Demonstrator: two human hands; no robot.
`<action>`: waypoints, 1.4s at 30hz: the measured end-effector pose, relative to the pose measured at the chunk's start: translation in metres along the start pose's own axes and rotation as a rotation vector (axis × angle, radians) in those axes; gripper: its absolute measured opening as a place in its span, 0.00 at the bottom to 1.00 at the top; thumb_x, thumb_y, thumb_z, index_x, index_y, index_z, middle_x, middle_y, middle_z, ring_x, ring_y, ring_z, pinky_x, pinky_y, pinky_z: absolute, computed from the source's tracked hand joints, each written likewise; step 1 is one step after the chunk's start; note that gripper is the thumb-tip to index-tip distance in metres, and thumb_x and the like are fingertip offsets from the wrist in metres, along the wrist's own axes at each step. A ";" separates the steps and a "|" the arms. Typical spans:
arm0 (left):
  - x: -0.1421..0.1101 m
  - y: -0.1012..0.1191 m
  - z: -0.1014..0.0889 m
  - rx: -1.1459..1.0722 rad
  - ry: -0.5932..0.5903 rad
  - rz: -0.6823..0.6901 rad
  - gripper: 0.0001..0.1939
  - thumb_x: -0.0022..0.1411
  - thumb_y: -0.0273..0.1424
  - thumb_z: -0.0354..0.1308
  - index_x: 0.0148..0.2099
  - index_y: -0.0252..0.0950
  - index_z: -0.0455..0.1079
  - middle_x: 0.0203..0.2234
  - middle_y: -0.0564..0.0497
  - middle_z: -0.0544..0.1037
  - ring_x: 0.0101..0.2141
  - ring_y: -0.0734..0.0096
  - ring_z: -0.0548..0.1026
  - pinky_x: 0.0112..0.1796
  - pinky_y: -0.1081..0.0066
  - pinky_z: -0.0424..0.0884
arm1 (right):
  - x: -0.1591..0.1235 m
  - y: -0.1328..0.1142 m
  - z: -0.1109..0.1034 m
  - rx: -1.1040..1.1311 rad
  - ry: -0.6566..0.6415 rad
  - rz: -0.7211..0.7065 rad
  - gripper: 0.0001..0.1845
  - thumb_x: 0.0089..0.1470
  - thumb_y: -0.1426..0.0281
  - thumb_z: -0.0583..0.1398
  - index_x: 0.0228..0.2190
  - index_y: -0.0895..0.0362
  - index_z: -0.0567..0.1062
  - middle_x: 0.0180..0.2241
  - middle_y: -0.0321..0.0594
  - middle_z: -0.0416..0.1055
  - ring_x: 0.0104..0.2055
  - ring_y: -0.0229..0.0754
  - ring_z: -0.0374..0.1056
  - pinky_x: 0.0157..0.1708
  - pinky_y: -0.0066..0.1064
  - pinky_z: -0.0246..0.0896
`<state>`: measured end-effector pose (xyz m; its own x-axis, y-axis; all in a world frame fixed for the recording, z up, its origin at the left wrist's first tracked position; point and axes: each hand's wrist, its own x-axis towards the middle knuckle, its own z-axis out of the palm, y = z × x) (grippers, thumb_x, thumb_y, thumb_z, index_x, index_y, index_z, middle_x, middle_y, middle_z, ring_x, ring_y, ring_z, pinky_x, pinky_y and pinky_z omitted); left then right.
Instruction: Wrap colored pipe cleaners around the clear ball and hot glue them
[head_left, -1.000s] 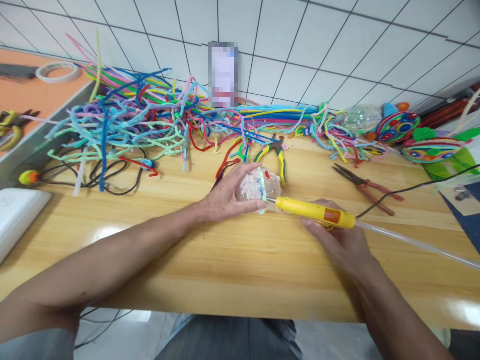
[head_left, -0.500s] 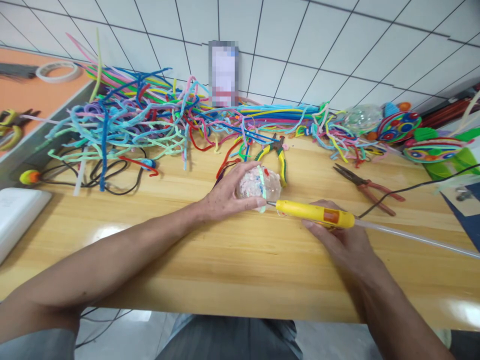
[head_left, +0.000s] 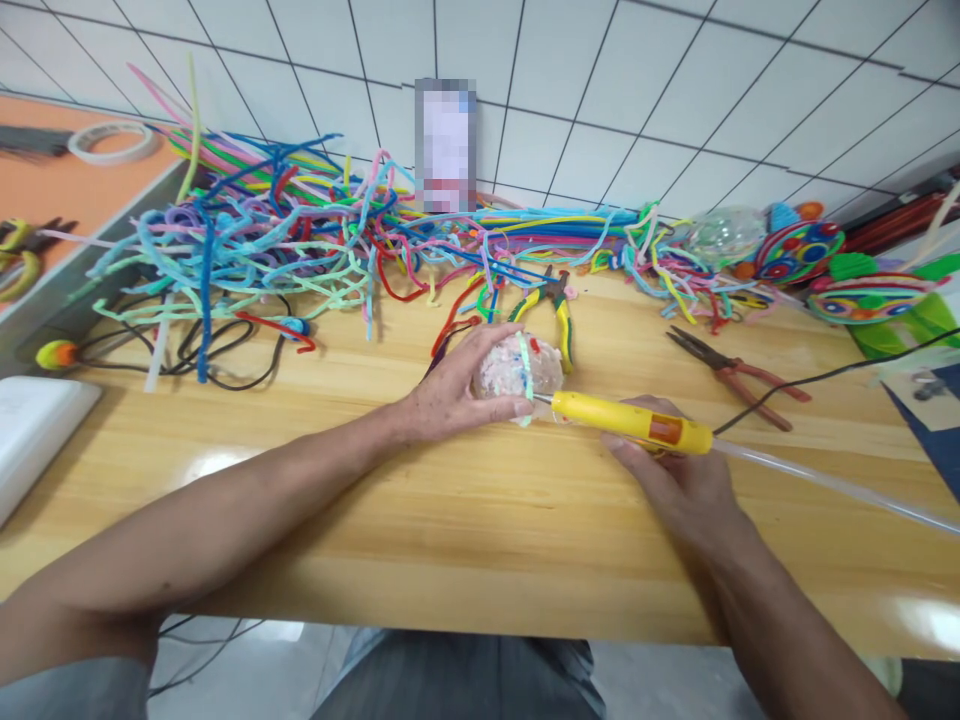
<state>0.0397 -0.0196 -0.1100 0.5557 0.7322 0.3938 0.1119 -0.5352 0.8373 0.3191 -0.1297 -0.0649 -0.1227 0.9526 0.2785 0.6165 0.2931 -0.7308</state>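
Apparently at a hot-gluing step, judged from the pose. Central, just over or on the pale, glossy wood-grained table (head_left: 420, 530) (contact not discernible): left hand (head_left: 448, 398), curled narrowly around the left end of a clear egg-shaped plastic piece (head_left: 547, 368), with thumb on the near side and fingers over the far side. Around the middle of this piece, a fuzzy mint-green band (head_left: 527, 365); left of the band, a crumbly pinkish-white texture; right of it, smoother and clearer, with a small red spot. At the band, touching or merely close, the slim metal nozzle (head_left: 544, 398) of a yellow plastic glue gun (head_left: 615, 415); behind, right hand (head_left: 691, 482), wrapped firmly about the gun body, with a straight translucent glue stick (head_left: 825, 485) out of the rear. Called for next, by judgement: a firm hold at left and light, even trigger pressure at right, with the nozzle close along the band. Beyond, left to right: a tangle of soft, multicoloured pipe cleaners (head_left: 247, 228); yellow-and-green-handled metal pliers (head_left: 564, 330); a hollow, glossy clear shell (head_left: 724, 237); dark-jawed, red-handled pliers (head_left: 721, 369).
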 end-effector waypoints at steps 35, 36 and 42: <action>0.000 -0.002 0.000 0.014 -0.007 0.022 0.43 0.62 0.52 0.70 0.72 0.43 0.61 0.62 0.40 0.71 0.62 0.48 0.72 0.64 0.49 0.67 | 0.002 -0.005 -0.002 -0.042 -0.011 -0.024 0.04 0.66 0.63 0.63 0.42 0.47 0.77 0.36 0.37 0.78 0.35 0.46 0.76 0.33 0.36 0.73; 0.000 -0.002 0.000 0.011 -0.008 0.021 0.43 0.62 0.51 0.70 0.72 0.42 0.60 0.63 0.39 0.71 0.62 0.48 0.71 0.65 0.49 0.67 | 0.001 -0.005 -0.002 -0.041 -0.014 -0.022 0.04 0.66 0.63 0.63 0.41 0.47 0.77 0.36 0.37 0.78 0.35 0.46 0.76 0.33 0.36 0.73; 0.001 0.000 0.000 0.002 -0.004 -0.007 0.43 0.61 0.52 0.70 0.71 0.43 0.61 0.62 0.40 0.72 0.61 0.47 0.72 0.64 0.49 0.68 | -0.001 -0.002 -0.002 -0.040 -0.036 0.011 0.06 0.66 0.61 0.62 0.41 0.48 0.76 0.36 0.39 0.77 0.35 0.46 0.74 0.30 0.36 0.71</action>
<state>0.0400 -0.0188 -0.1099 0.5584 0.7343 0.3861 0.1175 -0.5307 0.8394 0.3194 -0.1313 -0.0625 -0.1434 0.9581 0.2478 0.6483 0.2801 -0.7080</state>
